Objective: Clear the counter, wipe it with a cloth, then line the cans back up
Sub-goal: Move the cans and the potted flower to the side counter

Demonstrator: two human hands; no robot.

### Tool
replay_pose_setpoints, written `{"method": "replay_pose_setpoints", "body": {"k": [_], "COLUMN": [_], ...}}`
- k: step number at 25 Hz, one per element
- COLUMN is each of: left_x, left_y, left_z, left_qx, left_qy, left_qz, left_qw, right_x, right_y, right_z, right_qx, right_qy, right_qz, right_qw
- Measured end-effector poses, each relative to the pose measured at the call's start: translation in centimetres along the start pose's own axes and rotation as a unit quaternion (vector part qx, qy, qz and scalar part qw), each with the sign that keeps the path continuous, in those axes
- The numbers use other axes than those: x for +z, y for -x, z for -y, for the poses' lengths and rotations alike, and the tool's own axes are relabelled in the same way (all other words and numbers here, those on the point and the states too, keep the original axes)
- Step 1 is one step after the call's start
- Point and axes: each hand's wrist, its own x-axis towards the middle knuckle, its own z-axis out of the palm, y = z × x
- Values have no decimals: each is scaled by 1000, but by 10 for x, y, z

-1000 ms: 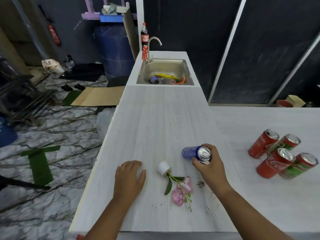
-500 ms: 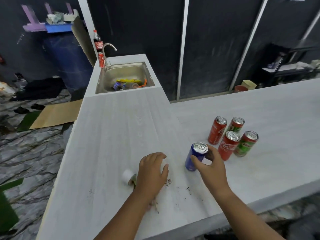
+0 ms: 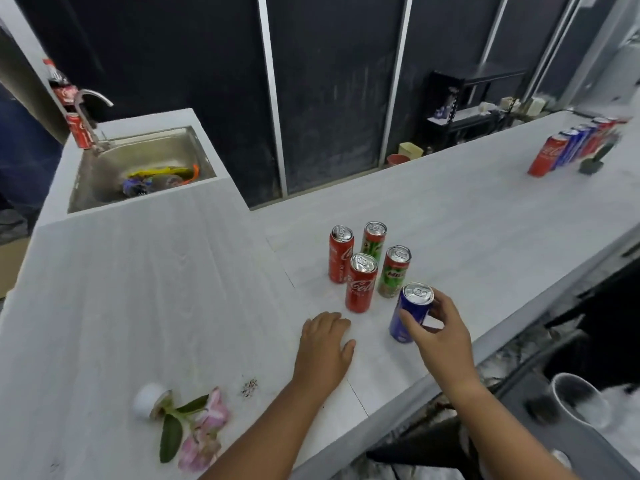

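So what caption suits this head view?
Right hand grips a blue can beside four upright cans; left hand rests flat on the counter.

I'm seeing an L-shaped white wood-grain counter; one leg runs to a steel sink with a curved tap at far left, the other stretches off to the far right. Behind it, dark wall panels split by pale vertical strips. A black shelf unit stands against that wall at the right, small items on it too blurred to tell. Marbled floor shows past the counter's near edge at lower right. Light is even and dim, edges of my view smeared.
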Motion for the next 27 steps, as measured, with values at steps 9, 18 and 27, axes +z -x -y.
{"method": "replay_pose_setpoints", "body": {"k": [9, 18, 27], "left_x": [10, 1, -42], "left_y": [5, 22, 86], "left_z": [2, 8, 12], "left_qx": [-13, 15, -4], "left_qy": [-12, -33, -33], "left_qz": [-34, -30, -99], "left_qw": [999, 999, 995], "right_x": [-13, -16, 8], "right_y": [-31, -2, 80], "right_z": [-18, -65, -58], "right_qx": [2, 54, -35], "right_qy": [59, 153, 287], "right_qz": [20, 58, 78], "right_qw": [998, 985, 954]}}
